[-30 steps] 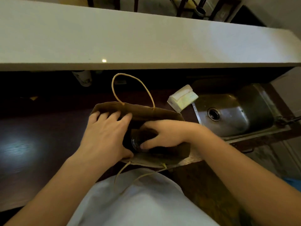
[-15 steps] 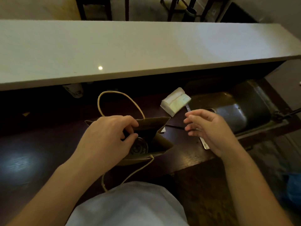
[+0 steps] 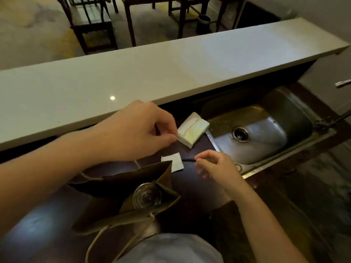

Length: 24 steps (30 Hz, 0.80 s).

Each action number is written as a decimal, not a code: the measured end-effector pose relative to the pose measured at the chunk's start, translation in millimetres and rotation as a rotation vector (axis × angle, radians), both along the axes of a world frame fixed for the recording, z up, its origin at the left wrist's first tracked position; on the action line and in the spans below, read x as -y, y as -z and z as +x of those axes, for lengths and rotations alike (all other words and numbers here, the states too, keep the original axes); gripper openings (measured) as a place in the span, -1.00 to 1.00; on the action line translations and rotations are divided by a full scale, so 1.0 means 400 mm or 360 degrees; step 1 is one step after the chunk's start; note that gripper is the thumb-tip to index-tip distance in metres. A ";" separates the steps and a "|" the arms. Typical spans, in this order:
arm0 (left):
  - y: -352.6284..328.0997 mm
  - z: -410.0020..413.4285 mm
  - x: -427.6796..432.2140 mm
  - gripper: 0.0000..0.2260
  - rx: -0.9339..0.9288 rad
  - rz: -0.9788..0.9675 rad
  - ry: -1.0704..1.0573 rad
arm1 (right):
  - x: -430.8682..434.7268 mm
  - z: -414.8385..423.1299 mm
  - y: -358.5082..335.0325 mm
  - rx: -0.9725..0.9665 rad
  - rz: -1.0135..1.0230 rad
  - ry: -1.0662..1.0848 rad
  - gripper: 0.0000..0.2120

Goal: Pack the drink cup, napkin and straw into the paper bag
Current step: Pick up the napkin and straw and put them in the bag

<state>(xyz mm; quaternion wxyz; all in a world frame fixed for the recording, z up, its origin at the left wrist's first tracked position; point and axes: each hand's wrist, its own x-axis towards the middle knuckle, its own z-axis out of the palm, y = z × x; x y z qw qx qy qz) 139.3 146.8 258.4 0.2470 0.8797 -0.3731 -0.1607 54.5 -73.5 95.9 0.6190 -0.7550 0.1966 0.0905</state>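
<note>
The drink cup (image 3: 146, 195) already stands upright inside the paper bag (image 3: 121, 198), its clear lid showing through the gaping mouth, so the heaviest piece sits lowest and steadies the bag for the lighter things to follow. The bag stands near the front edge of the dark counter (image 3: 191, 188), close against the person's body, its mouth spread wide and one cord handle (image 3: 95, 242) hanging down over the near side; neither hand touches it, and it appears to keep its shape by its own creases. Just behind the bag's right corner lies a single folded napkin (image 3: 175, 161), flat on the counter and apart from the pile, probably set out ready for packing. The thin dark straw (image 3: 188, 160) lies across the napkin's right edge, and the right hand (image 3: 214, 165) has thumb and forefinger pinched on its right end, the other fingers loosely curled; I judge this to be the lift of the straw toward the bag. Further back, toward the counter's rear edge under the pale raised ledge (image 3: 171, 69), the left hand (image 3: 136, 130) pinches with thumb and forefinger at the near corner of the napkin stack (image 3: 192, 130), seemingly drawing off one sheet. The stack lies just beside the left rim of the steel sink (image 3: 284, 149), where a stray nudge could tip it in.
</note>
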 end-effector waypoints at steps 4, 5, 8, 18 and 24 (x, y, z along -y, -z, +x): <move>0.086 0.139 0.078 -0.96 -0.0372 0.0168 0.0060 | 0.029 0.031 0.051 -0.0054 -0.0057 0.0000 -0.86; 0.126 0.163 0.097 -0.96 -0.0478 0.0209 0.0035 | 0.037 0.042 0.069 -0.0065 -0.0079 0.0004 -0.86; 0.263 0.215 0.139 -0.92 -0.0722 0.0276 -0.0096 | 0.051 0.077 0.126 -0.0073 -0.0175 -0.0029 -0.88; 0.633 0.280 0.168 -0.49 -0.0458 0.0946 -0.0035 | 0.042 0.182 0.303 -0.0147 -0.0803 -0.0417 -0.63; 0.703 0.289 0.179 -0.61 -0.0520 0.0883 0.0012 | 0.014 0.214 0.353 -0.0198 -0.1010 -0.0428 -0.80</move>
